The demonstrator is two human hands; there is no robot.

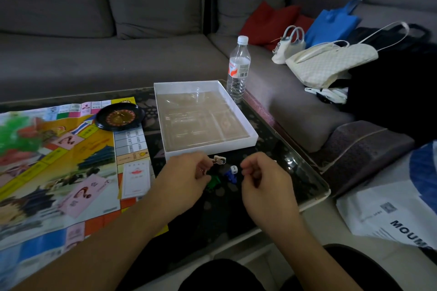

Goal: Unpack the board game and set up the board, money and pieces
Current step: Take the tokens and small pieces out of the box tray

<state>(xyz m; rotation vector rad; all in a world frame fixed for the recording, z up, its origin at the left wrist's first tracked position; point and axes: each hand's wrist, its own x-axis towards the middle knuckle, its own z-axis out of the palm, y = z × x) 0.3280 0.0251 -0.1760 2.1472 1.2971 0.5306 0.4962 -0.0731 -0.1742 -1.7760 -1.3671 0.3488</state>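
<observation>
My left hand (186,172) has its fingers curled, pinching a small printed figure piece (219,160) that sticks out toward the box; just what it shows is too small to tell. My right hand (262,176) hovers just beside it with fingers curled in; whether it holds anything I cannot tell. Between my hands on the dark glass worktop (295,168) lie one white die (233,169), one blue piece (230,176) touching it, and one green piece (214,182) by my left knuckles.

The board (59,160) lies unfolded flat on the left, its long side running toward me. I count two pink question-mark spaces on it; one pale card (136,178) lies at its right edge, and one small roulette wheel (120,116) sits at its far corner.

The white box tray (238,111) lies open right of the board, long axis pointing away from me, with a clear insert inside. One water bottle (237,69) stands upright at its far right corner, label unreadable. A white bag (387,215) at right reads "MOUM", cut off.
</observation>
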